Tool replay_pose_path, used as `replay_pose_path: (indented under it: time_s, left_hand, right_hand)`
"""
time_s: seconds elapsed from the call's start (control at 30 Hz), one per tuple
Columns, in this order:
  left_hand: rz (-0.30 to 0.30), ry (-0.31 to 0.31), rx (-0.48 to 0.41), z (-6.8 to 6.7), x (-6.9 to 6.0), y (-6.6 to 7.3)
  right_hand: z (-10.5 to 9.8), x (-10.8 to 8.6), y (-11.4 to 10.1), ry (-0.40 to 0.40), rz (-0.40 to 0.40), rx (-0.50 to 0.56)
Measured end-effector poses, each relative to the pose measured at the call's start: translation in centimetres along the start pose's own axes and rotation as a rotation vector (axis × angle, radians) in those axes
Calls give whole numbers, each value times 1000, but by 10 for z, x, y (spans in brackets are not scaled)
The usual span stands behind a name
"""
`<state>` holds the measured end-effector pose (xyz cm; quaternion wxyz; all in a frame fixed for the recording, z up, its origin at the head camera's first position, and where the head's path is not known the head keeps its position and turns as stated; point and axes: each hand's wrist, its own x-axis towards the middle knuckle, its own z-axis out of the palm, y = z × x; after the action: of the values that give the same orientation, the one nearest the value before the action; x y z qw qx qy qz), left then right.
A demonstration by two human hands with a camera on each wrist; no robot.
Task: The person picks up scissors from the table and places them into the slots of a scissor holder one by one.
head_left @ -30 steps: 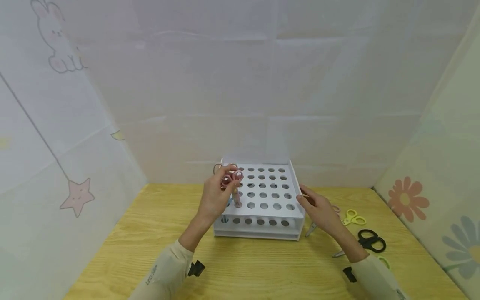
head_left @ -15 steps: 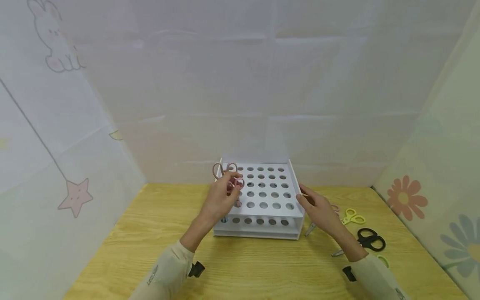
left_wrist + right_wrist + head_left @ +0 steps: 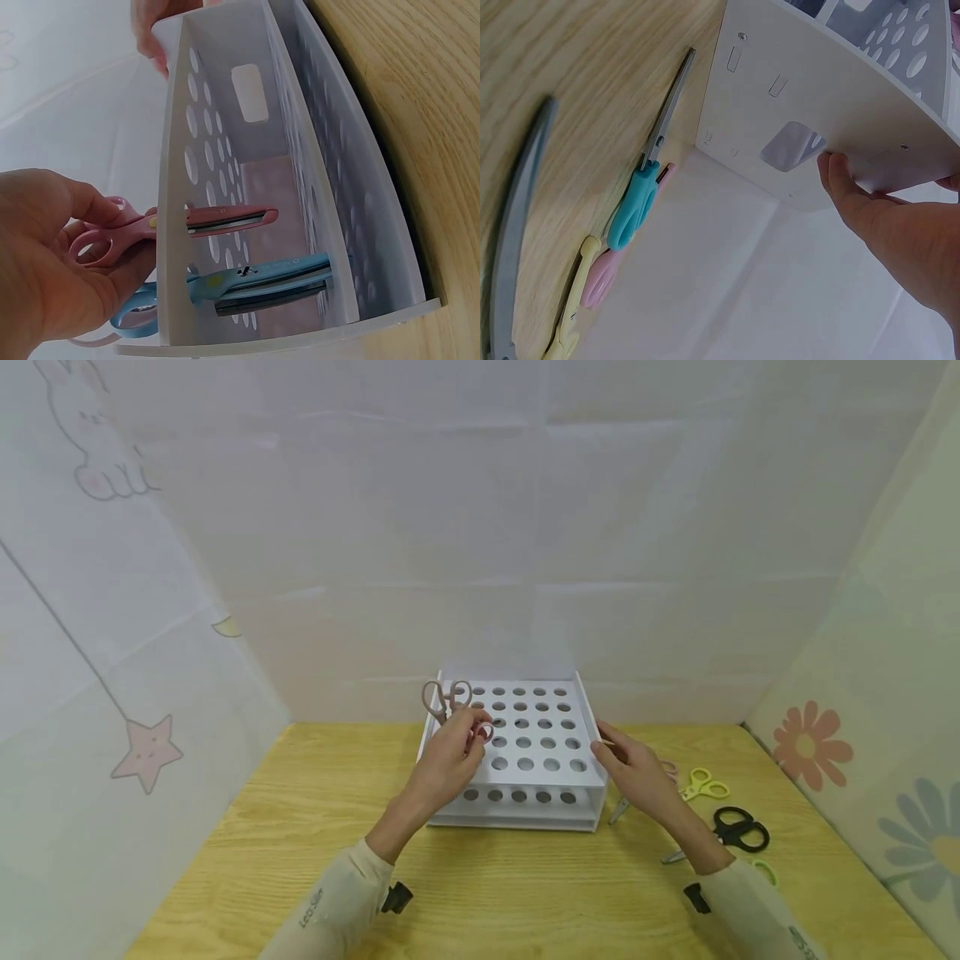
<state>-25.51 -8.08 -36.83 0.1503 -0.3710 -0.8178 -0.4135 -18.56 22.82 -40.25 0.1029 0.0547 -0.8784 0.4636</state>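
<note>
A white rack [image 3: 517,822] with rows of round holes stands on the table. At its front left, my left hand [image 3: 450,758] pinches the handle of pink scissors [image 3: 112,244]. Their blades pass through a hole in the upper panel, as the left wrist view shows. Beside them, blue scissors [image 3: 262,276] stand in the rack, their tips reaching the lower panel. Brownish scissors [image 3: 435,700] rise behind my left hand, their blades mostly hidden in the head view. My right hand [image 3: 637,777] grips the rack's right side wall, with fingers near the cut-out in the right wrist view.
Right of the rack lie yellow scissors [image 3: 703,785], black-handled scissors [image 3: 738,831], pink-handled scissors [image 3: 670,768] and a green handle [image 3: 765,871], partly hidden by the right sleeve. The right wrist view shows teal scissors [image 3: 634,206] beside the rack. Walls of printed cloth surround the table.
My left hand has lowered the pink scissors further into the rack's hole, moving slightly right and down. My right hand has stayed on the side wall.
</note>
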Motion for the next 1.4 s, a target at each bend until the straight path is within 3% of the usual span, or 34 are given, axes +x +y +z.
replay_pose_path:
  time_s: [0.33, 0.8, 1.03, 1.17, 1.27, 1.4]
  left_hand:
    - [24, -71, 39, 5, -3, -4]
    - [-25, -153, 55, 1, -2, -1]
    - [-14, -121, 37, -8, -4, 6]
    - [4, -86, 8, -19, -3, 12]
    - [12, -23, -31, -30, -1, 13]
    - [-13, 131, -101, -40, -1, 7]
  right_hand:
    - [0, 0, 0, 8, -6, 3]
    - [-1, -1, -2, 3, -16, 5]
    - [0, -3, -1, 6, -7, 16]
    - [0, -3, -1, 1, 2, 20]
    - [-1, -3, -2, 1, 5, 15]
    - [-1, -2, -1, 5, -11, 23]
